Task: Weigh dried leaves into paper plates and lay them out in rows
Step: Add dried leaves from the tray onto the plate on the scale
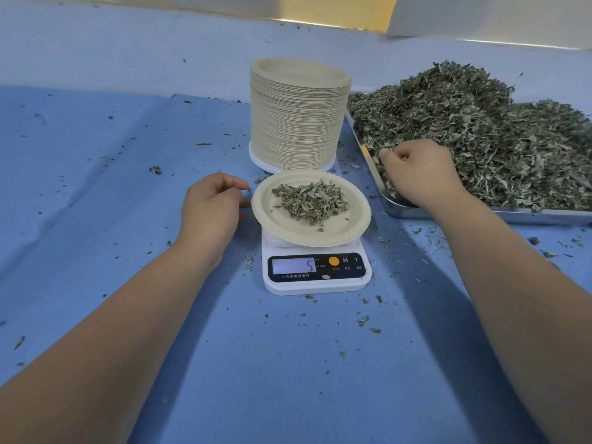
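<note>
Plate [333, 232] of dried leaves [309, 200] rests on scale [315, 285] showing 5; left grip [211, 209], loosely curled and empty, hovers beside its rim; right grip [419, 174] pinches more from tray [544, 216], likely for topping up.

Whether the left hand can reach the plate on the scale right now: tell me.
Probably yes. The left hand sits right beside the plate, at its left rim, with nothing between them, and the right hand is off in the tray, gripping leaves.
</note>
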